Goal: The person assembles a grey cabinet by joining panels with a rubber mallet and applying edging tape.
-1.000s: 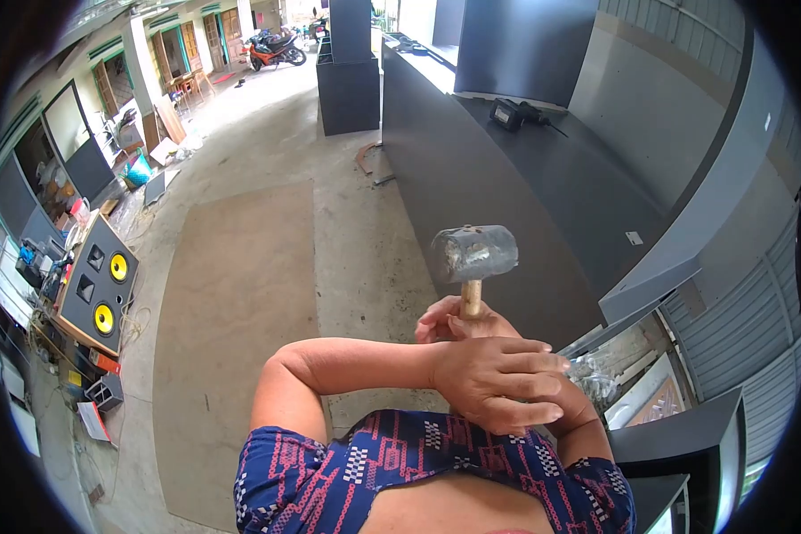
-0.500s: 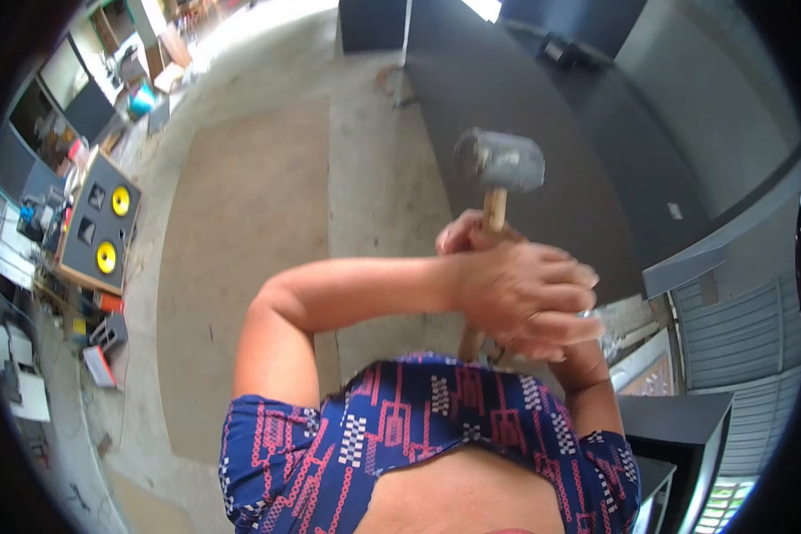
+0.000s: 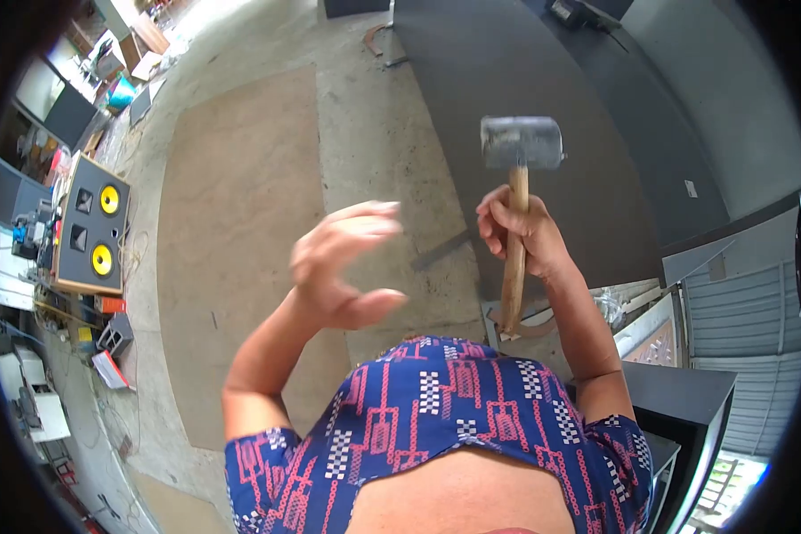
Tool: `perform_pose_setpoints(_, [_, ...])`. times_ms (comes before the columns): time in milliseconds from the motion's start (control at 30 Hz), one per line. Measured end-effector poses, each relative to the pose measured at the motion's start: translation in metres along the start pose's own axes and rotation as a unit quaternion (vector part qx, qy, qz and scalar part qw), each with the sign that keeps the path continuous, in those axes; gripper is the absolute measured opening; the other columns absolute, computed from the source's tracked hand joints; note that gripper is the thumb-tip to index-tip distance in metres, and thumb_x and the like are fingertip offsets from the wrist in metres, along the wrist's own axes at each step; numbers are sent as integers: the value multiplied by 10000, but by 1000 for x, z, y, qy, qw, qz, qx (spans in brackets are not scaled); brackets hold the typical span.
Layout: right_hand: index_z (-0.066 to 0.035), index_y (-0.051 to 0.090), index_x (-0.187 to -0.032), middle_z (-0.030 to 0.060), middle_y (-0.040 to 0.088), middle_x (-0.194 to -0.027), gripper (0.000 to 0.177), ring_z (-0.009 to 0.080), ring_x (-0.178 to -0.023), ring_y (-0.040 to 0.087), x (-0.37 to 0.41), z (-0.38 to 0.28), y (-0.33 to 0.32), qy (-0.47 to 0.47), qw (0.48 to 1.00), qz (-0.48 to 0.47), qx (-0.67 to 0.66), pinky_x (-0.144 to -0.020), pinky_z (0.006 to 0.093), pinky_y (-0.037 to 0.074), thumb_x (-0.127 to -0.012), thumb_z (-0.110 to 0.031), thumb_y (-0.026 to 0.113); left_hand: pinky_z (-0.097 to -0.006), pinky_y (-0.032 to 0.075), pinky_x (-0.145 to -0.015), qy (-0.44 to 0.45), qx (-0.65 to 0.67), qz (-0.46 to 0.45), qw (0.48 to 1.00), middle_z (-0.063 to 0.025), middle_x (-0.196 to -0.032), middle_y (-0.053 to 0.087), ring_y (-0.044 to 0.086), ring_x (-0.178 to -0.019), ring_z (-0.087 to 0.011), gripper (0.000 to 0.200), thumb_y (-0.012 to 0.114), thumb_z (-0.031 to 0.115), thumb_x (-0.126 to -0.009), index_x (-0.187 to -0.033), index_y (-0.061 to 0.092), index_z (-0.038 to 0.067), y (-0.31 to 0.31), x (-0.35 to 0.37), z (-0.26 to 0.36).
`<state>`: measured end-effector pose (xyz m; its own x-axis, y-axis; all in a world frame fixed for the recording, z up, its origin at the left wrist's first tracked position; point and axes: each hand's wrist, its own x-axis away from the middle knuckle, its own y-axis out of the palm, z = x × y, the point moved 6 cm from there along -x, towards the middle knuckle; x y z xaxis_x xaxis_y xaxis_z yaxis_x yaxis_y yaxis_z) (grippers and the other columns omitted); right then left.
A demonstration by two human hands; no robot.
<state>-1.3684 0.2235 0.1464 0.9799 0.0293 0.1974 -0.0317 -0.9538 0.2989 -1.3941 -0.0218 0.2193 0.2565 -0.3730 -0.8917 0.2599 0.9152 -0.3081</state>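
Head view: the right hand (image 3: pixel 518 224) is clamped tight around the upper half of the pale wooden handle of a grey-headed mallet (image 3: pixel 521 142). The mallet stands upright, head on top, with the handle's lower end free below the fist. It is raised in front of the chest, over the edge of a long dark grey board cabinet (image 3: pixel 543 80) on the concrete floor (image 3: pixel 365 133). The left hand (image 3: pixel 343 262) is blurred, with fingers spread and nothing in it, well apart from the mallet. A black speaker box with yellow cones (image 3: pixel 89 227) lies far left, beside a brown floor sheet (image 3: pixel 240 222).
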Motion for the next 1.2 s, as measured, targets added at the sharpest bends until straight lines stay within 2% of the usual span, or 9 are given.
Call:
perform_pose_setpoints(33, [-28,587,-960,51,590,-695,246,116,-517,551,0,5,-18,-8,998,51,39,-417,248,414,-877,-245,667,-402,537,-824,-54,-27,46,997,-155,-989,662,649,-1002,-276,516,737,332,-781,-1134,581,-10,-18,22,-12])
perform_pose_setpoints(100, [-24,593,-945,47,591,-669,214,104,-482,543,6,10,-45,-14,988,128,87,-396,229,404,-880,-217,659,-429,513,-843,-306,-135,19,942,-167,-1065,632,628,-1017,-301,571,736,311,-776,-1214,529,7,-38,72,-30])
perform_pose_setpoints(200, [-26,607,-929,34,590,-637,177,88,-454,536,19,17,-70,-6,975,198,105,-387,221,393,-881,-191,647,-461,442,-924,-447,-280,-249,812,-180,-1183,566,549,-1065,-369,677,688,397,-779,-1330,459,77,-50,177,-52])
perform_pose_setpoints(267, [-24,616,-921,29,591,-624,161,80,-448,538,22,20,-85,-8,965,240,107,-392,217,401,-881,-177,641,-456,445,-922,-576,-253,-407,662,-180,-1078,611,574,-1012,-364,736,655,518,-762,-1335,468,96,-50,231,-62])
perform_pose_setpoints(333, [-17,621,-923,31,590,-619,178,83,-451,540,21,15,-93,-28,958,263,112,-396,215,408,-860,-179,660,-442,449,-917,-625,-194,-345,672,-176,-1075,621,578,-1036,-339,734,664,539,-748,-1312,490,104,-45,236,-65])
perform_pose_setpoints(633, [5,611,-935,38,577,-632,245,80,-474,535,-17,-29,-135,-130,922,344,124,-421,233,436,-813,-184,707,-427,442,-949,-488,-186,-395,756,-191,-1190,578,551,-1107,-355,698,641,509,-795,-1338,451,113,36,143,-171])
perform_pose_setpoints(800, [11,596,-991,26,562,-642,238,69,-476,514,-33,-51,-175,-180,887,397,153,-417,217,423,-814,-120,687,-434,444,-947,-440,-164,-503,725,-190,-1208,567,546,-1120,-361,684,636,486,-814,-1349,440,107,97,80,-243])
perform_pose_setpoints(1133, [15,602,-1038,10,561,-712,240,54,-528,501,-38,-91,-205,-158,844,493,143,-465,215,420,-827,-74,671,-422,408,-998,-275,-73,-579,764,-178,-1258,542,500,-1191,-343,665,639,447,-836,-1359,431,94,207,-42,-318])
perform_pose_setpoints(1200, [6,606,-1078,21,584,-775,295,66,-591,520,-29,-89,-213,-159,833,505,160,-498,232,439,-833,-136,692,-424,395,-1019,-221,-52,-552,802,-182,-1278,527,471,-1218,-354,637,690,377,-795,-1319,480,81,228,-75,-330])
